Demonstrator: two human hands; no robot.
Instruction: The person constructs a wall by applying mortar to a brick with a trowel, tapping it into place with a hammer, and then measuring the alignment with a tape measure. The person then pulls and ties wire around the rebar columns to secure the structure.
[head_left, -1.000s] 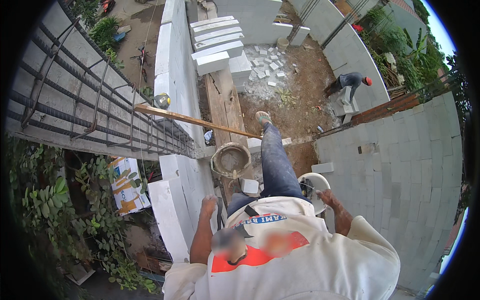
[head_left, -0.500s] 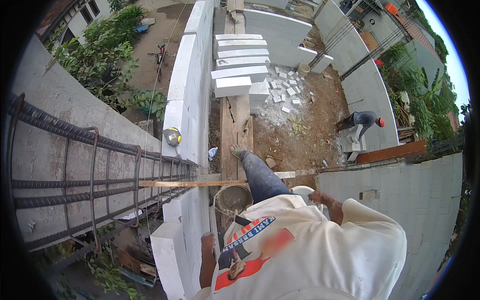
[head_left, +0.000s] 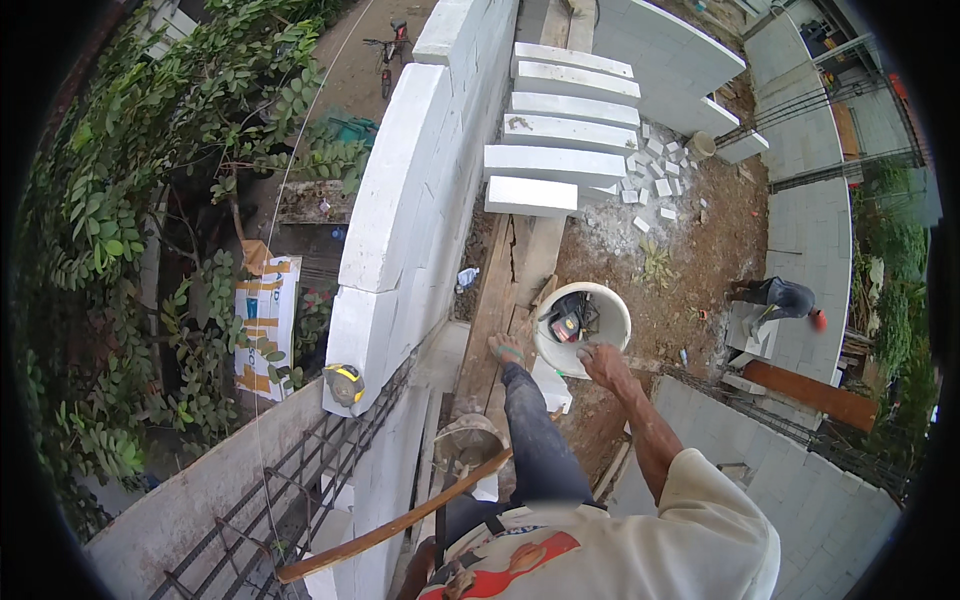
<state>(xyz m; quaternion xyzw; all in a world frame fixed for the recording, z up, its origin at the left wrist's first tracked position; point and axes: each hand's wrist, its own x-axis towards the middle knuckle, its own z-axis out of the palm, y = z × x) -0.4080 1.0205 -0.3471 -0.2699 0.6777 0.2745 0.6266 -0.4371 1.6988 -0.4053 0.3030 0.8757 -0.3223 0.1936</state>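
My right hand (head_left: 601, 366) is closed on the near rim of a white bucket (head_left: 621, 310), with the arm stretched forward. Inside the bucket lie dark tools and a red and black item (head_left: 567, 328) I cannot make out fully. My left forearm (head_left: 418, 574) shows only in part at the lower edge, and its hand is hidden. Near that side a long wooden strip (head_left: 400, 524) slants across, above a mortar-stained bucket (head_left: 470, 432). My foot (head_left: 507, 349) rests on wooden planks (head_left: 490, 300) beside the white bucket.
White blocks (head_left: 570, 130) lie in a row across the planks ahead. A tape measure (head_left: 344, 384) sits on the white block wall (head_left: 385, 220) at left, near a rebar cage (head_left: 290, 500). Far below right, a person in a red cap (head_left: 783, 300) bends over blocks.
My right hand has carried the white bucket forward from beside my body to next to my foot. The view has turned and shifted, and the wooden strip now lies slanted and nearer.
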